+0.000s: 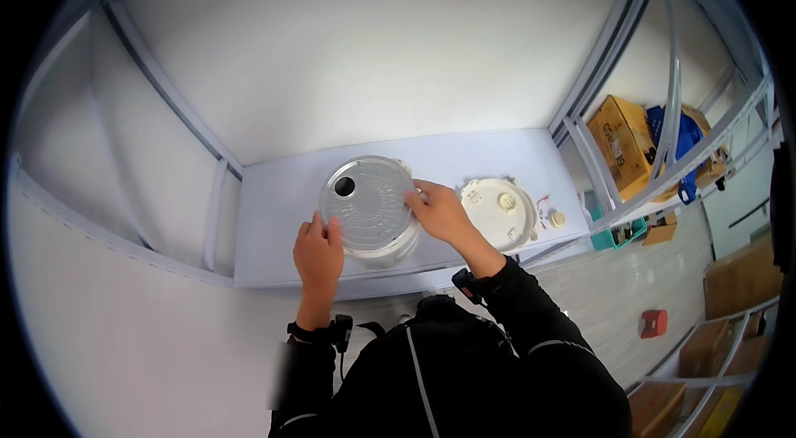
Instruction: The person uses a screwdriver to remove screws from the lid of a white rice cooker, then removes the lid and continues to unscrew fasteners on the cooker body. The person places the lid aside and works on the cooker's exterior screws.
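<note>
A round silvery metal cover [369, 210] with ribs pressed into its middle and a dark round hole near its upper left edge is in front of me. It is over a white round body [388, 254], whose side shows below it; I cannot tell whether the two touch all round. My left hand [319, 254] grips the cover's near left rim, thumb on top. At the right rim, my right hand [439, 210] pinches the edge between thumb and fingers. Right of that hand lies a cream-white round plastic lid [489, 222] with a small raised round fitting.
Beside the lid are a small cream round part [557, 219] and thin red wires [543, 208]. The pale table [274, 214] stands within a grey metal frame [166, 90]. Rightward are a cardboard box [618, 140], a teal crate [618, 237] and a red stool [653, 323].
</note>
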Available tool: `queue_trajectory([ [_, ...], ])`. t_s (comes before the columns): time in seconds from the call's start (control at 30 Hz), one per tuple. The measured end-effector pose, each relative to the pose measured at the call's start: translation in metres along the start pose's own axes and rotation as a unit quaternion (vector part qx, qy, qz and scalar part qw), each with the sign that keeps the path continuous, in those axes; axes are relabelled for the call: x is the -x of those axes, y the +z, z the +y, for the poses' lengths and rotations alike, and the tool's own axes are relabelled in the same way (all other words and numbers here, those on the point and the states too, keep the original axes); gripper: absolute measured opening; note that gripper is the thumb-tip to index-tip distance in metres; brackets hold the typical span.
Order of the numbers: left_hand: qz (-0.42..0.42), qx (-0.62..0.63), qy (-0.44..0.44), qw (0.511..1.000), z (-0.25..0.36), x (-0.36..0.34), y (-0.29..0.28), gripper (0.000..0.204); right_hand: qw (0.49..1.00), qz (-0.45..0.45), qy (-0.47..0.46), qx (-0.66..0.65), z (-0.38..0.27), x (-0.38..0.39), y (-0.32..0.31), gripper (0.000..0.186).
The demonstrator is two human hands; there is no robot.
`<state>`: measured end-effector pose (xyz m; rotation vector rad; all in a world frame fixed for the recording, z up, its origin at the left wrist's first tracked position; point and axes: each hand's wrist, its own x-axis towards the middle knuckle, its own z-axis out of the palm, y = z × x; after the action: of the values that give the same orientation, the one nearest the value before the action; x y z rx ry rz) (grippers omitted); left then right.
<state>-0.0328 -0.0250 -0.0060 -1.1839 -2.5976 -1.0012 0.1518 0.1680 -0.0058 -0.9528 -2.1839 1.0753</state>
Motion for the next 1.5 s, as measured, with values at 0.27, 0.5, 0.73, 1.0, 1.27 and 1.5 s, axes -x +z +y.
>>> queue_trajectory([
  [0.27,0.028,0.037,0.031,0.998,0.008,-0.012,-0.010,0.040,0.999,0.022,0.013,0.018,-0.025,0.008,-0.017,0.053],
  [0.5,0.010,0.124,0.019,0.992,0.045,-0.013,-0.012,0.035,0.997,0.055,0.047,0.015,-0.028,0.029,-0.054,0.055],
  [0.73,-0.051,0.140,0.107,0.983,0.097,-0.016,0.017,0.034,0.990,0.130,0.044,0.016,0.005,0.054,-0.107,0.053],
  [1.0,-0.099,0.105,0.142,0.979,0.161,0.000,0.067,0.035,0.985,0.127,0.114,0.025,0.053,0.076,-0.169,0.050],
  [1.27,-0.157,0.055,0.123,0.978,0.185,0.031,0.146,0.030,0.982,0.055,0.172,0.049,0.130,0.087,-0.197,0.051],
  [1.5,-0.197,0.009,0.045,0.979,0.171,0.059,0.212,0.022,0.982,-0.040,0.177,0.046,0.193,0.083,-0.190,0.057],
])
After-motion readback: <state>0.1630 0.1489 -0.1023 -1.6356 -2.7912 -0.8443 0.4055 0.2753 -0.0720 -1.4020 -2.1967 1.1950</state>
